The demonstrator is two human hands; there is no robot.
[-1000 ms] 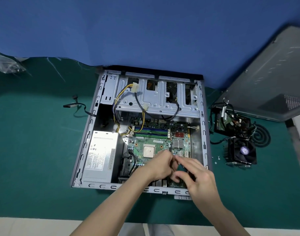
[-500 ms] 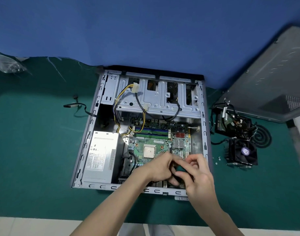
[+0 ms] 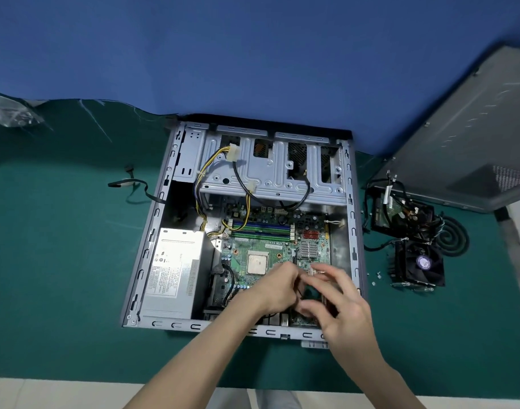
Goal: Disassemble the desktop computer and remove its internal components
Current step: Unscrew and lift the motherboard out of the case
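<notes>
Over the near right corner of the motherboard [image 3: 282, 246], inside the open case [image 3: 152, 231], left hand [image 3: 275, 292] and right hand [image 3: 346, 311] both pinch a blurred card [image 3: 313, 290]. Advisable: lift straight upward, evenly at both ends, without twisting.

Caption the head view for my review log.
Over the motherboard inside the open case, left hand and right hand meet; a fan lies outside.

Green mat [image 3: 61, 276] spreads wide underfoot of everything. Blue cloth [image 3: 253, 54] hangs behind mat's far edge, hem wavy. Clear plastic bag [image 3: 10, 113] at mat's far-left corner. Dark spiral coil [image 3: 455, 231] flat on mat's right side. Pale strip [image 3: 46, 391] along mat's near edge.
</notes>
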